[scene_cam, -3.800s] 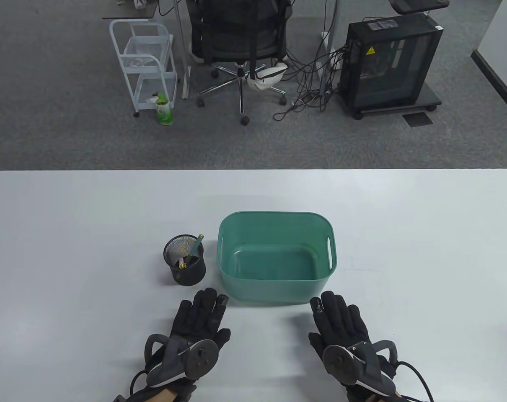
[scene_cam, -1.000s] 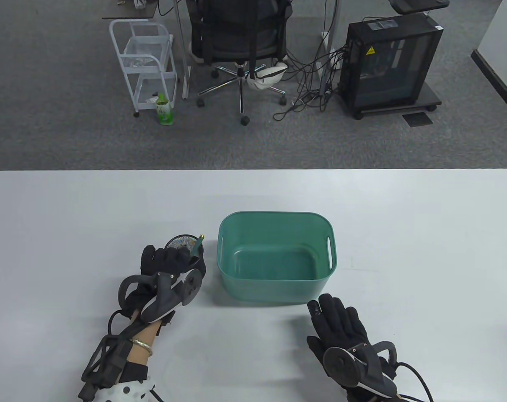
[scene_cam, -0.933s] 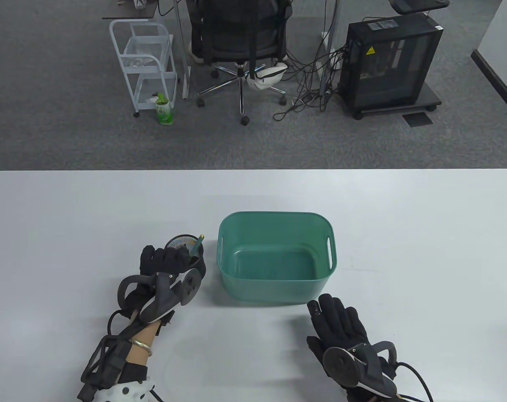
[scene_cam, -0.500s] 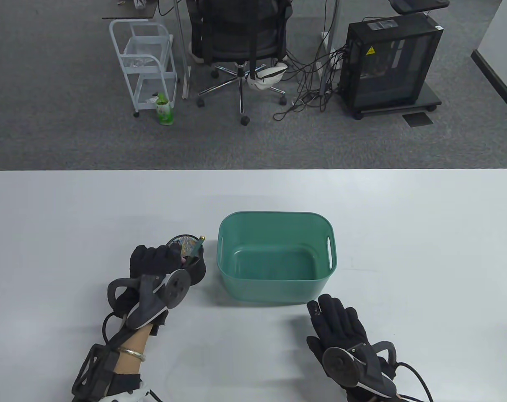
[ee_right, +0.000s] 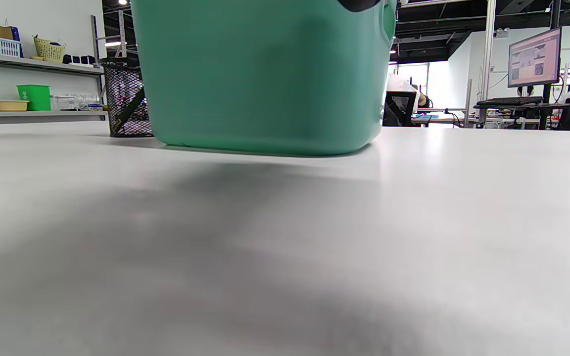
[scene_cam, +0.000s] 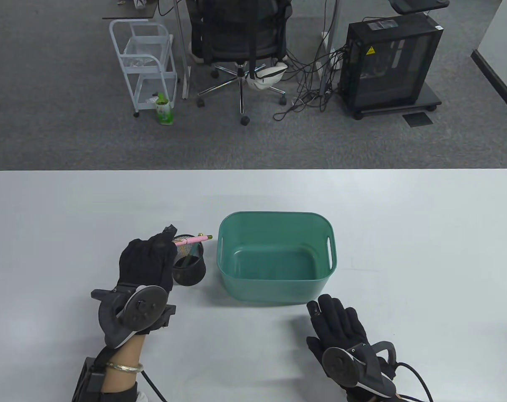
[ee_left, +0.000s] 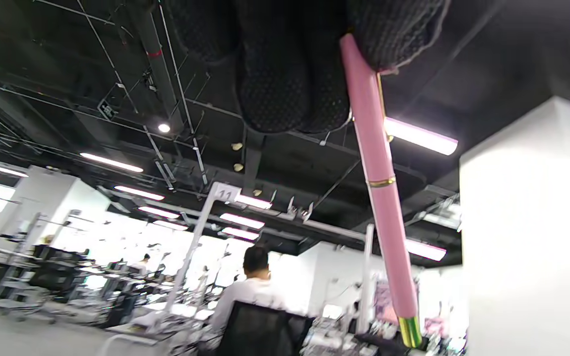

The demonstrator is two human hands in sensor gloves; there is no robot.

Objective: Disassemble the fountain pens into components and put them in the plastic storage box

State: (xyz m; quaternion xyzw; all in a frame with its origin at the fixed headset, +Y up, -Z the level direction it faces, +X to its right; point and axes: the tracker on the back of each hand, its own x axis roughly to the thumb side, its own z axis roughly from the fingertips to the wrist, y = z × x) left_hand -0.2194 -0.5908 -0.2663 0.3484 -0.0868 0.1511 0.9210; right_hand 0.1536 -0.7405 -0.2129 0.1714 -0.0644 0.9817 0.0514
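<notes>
Left hand (scene_cam: 146,261), at 9 o'clock of the storage box (scene_cam: 236,293): its grip pinches the pink pen (scene_cam: 192,239) by one end over the mesh holder (scene_cam: 189,268). A green pen (scene_cam: 188,260) apparently remains inside. Risk: the end-held pen could slip. Right hand (scene_cam: 341,320), at 5 o'clock: grip wide, flat on the surface (scene_cam: 425,251).

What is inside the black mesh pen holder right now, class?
In the mesh pen holder a dark green pen leans against the wall. The left hand covers its near-left part, so anything else inside is hidden. The pink pen is held above it.
</notes>
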